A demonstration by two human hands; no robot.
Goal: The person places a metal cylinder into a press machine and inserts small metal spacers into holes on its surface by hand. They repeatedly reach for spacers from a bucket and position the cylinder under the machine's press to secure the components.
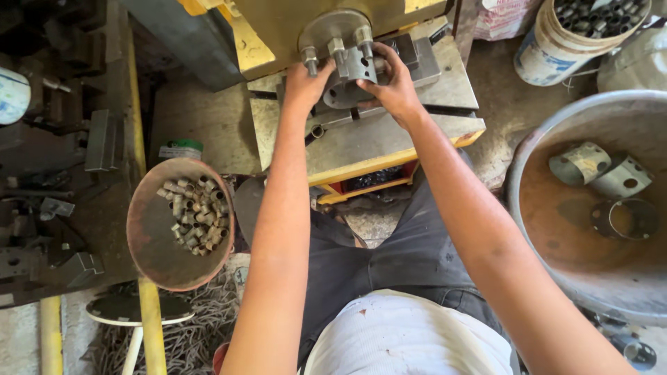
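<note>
My left hand and my right hand both reach up to a grey metal bracket seated in the die of a yellow press. The bracket is a bent plate with holes, held from the left and the right under a round steel head with three bolts. My fingers wrap its two sides. The press bed is a worn steel plate with a yellow front edge.
A rusty bowl at my left knee holds several short metal tube pieces. A large rusty basin on the right holds three bent metal clamps. A bucket of tubes stands at top right. Metal scrap lies at left.
</note>
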